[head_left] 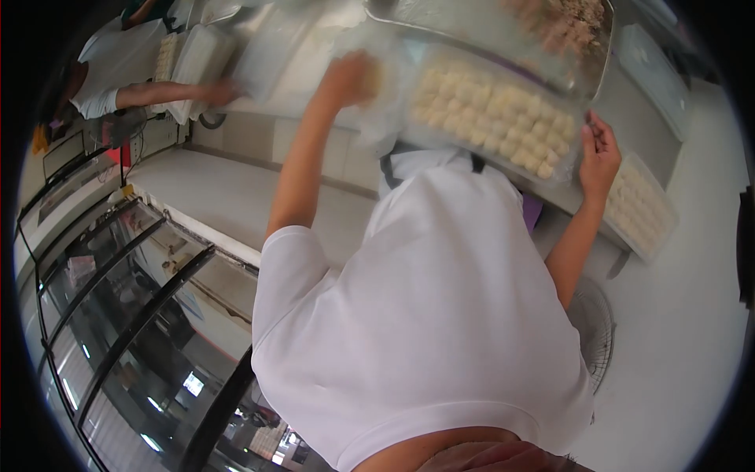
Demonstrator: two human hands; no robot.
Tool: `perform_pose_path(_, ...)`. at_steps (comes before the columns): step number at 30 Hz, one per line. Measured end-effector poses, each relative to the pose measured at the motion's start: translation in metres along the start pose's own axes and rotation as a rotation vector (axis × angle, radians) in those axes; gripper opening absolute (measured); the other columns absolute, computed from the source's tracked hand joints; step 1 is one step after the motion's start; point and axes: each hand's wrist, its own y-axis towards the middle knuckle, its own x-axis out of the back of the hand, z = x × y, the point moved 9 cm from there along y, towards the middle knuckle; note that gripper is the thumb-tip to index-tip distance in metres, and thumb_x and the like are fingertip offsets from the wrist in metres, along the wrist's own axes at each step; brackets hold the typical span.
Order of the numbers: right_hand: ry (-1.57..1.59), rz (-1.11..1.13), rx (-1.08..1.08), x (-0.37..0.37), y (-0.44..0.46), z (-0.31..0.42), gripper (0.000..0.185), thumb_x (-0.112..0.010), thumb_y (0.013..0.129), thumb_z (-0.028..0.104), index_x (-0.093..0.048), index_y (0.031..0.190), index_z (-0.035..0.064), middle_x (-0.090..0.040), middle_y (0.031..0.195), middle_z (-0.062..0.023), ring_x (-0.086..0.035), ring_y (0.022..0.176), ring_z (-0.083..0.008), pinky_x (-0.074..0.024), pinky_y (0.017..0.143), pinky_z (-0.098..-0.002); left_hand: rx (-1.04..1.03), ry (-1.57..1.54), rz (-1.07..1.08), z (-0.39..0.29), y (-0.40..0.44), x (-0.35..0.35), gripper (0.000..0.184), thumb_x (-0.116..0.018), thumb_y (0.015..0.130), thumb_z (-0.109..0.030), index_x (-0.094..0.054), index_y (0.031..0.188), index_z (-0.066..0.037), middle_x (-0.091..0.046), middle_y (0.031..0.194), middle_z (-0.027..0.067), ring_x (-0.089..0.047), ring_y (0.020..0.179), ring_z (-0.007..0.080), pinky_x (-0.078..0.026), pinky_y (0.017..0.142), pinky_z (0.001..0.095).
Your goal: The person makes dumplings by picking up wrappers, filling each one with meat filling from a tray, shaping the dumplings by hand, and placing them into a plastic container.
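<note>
My left hand [348,80] is smeared by motion, over a pale yellowish stack [379,81] that looks like dough wrappers in a clear plastic bag [385,130]. Whether its fingers grip anything cannot be made out. A clear plastic tray [560,175] in front of me carries rows of small, pale, folded dumplings [495,110]. Just off that tray's right end is my right hand [602,153], its fingers loosely bent and apart, with nothing visible in them. Beyond the dumplings, a large metal tray [440,23] has pinkish minced filling [570,27] at its right side.
Another tray of dumplings [641,204] sits lower right, near a lidded plastic container [653,79]. At upper left, a co-worker's arm [169,94] reaches across the table beside stacked plastic trays [200,63]. A fan [594,338] stands at my right side; black-framed glass [134,315] is at left.
</note>
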Motion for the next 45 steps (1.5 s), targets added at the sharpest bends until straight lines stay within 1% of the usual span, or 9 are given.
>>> perform_pose_path(9,0.086,-0.046,0.021,-0.002,0.001,0.01,0.033,-0.064,0.095,0.009,-0.061,0.127,-0.0009,-0.065,0.119,-0.0083,-0.061,0.105,-0.0115,-0.0458,0.095,-0.0253,0.031,-0.03,-0.094,0.012,-0.013,0.003,0.039,-0.082,0.068,-0.017,-0.066,0.103,-0.008,-0.064,0.096,0.0083,-0.061,0.099,0.0317,-0.048,0.086,0.0439)
perform_pose_path(12,0.034,0.0,-0.04,0.002,0.0,-0.013,0.034,-0.064,0.095,0.009,-0.061,0.127,-0.001,-0.065,0.123,-0.0107,-0.061,0.112,-0.0147,-0.0457,0.097,-0.027,0.163,-0.301,-0.022,0.037,-0.021,0.009,0.032,-0.079,0.074,-0.015,-0.066,0.101,-0.004,-0.068,0.097,0.0074,-0.065,0.089,0.0291,-0.051,0.08,0.0384)
perform_pose_path(15,0.047,0.009,-0.03,0.004,-0.005,-0.013,0.033,-0.064,0.095,0.009,-0.061,0.127,-0.0011,-0.065,0.123,-0.0106,-0.061,0.111,-0.0144,-0.0458,0.097,-0.0271,0.18,-1.299,-0.096,0.039,-0.039,0.033,0.037,-0.074,0.082,-0.012,-0.063,0.113,0.006,-0.07,0.102,0.009,-0.063,0.086,0.0117,-0.052,0.078,0.0289)
perform_pose_path(22,0.015,-0.044,-0.001,0.013,0.005,0.004,0.033,-0.063,0.095,0.009,-0.061,0.126,-0.0011,-0.065,0.122,-0.0098,-0.061,0.11,-0.0138,-0.0454,0.097,-0.0267,0.367,-0.515,-0.151,0.055,-0.041,0.008,0.026,-0.073,0.081,-0.009,-0.069,0.104,0.003,-0.072,0.096,0.0088,-0.067,0.083,0.0176,-0.053,0.071,0.0307)
perform_pose_path(24,0.005,-0.059,-0.042,0.017,-0.002,0.012,0.033,-0.063,0.095,0.009,-0.061,0.126,-0.001,-0.065,0.123,-0.0102,-0.06,0.113,-0.0148,-0.0453,0.098,-0.0276,0.315,-1.799,-0.223,0.025,-0.058,0.008,0.029,-0.077,0.079,-0.014,-0.071,0.102,0.003,-0.073,0.093,0.0105,-0.067,0.078,0.0194,-0.053,0.07,0.0317)
perform_pose_path(30,-0.01,-0.007,0.005,0.01,0.002,0.004,0.033,-0.063,0.096,0.009,-0.061,0.127,-0.0009,-0.066,0.118,-0.0091,-0.061,0.107,-0.0134,-0.0456,0.097,-0.027,0.557,-0.628,-0.063,0.067,-0.057,-0.035,0.034,-0.075,0.085,-0.019,-0.067,0.109,0.005,-0.07,0.098,0.0082,-0.065,0.087,0.0131,-0.052,0.078,0.0277)
perform_pose_path(34,0.051,-0.009,0.001,0.014,-0.004,0.011,0.033,-0.063,0.095,0.008,-0.061,0.127,-0.0009,-0.066,0.118,-0.01,-0.061,0.108,-0.0139,-0.0454,0.097,-0.0271,0.302,-1.947,-0.266,0.007,-0.058,0.003,0.028,-0.076,0.08,-0.014,-0.071,0.1,0.005,-0.072,0.093,0.0112,-0.068,0.083,0.02,-0.054,0.073,0.0319)
perform_pose_path(40,0.017,-0.011,-0.007,0.009,0.001,0.012,0.033,-0.063,0.096,0.009,-0.06,0.127,-0.0011,-0.066,0.119,-0.0105,-0.061,0.107,-0.0133,-0.0455,0.096,-0.0267,0.479,-0.408,-0.131,0.067,-0.049,-0.044,0.037,-0.079,0.077,-0.016,-0.068,0.105,0.006,-0.07,0.09,0.0083,-0.064,0.075,0.015,-0.052,0.072,0.0268)
perform_pose_path(45,0.024,-0.026,0.01,0.017,-0.002,0.013,0.033,-0.064,0.095,0.009,-0.061,0.127,-0.0009,-0.066,0.114,-0.0071,-0.06,0.104,-0.0112,-0.046,0.093,-0.0248,0.385,-1.268,-0.206,0.018,-0.043,-0.002,0.035,-0.079,0.079,-0.014,-0.067,0.105,0.007,-0.07,0.094,0.0085,-0.065,0.085,0.0134,-0.053,0.08,0.0288)
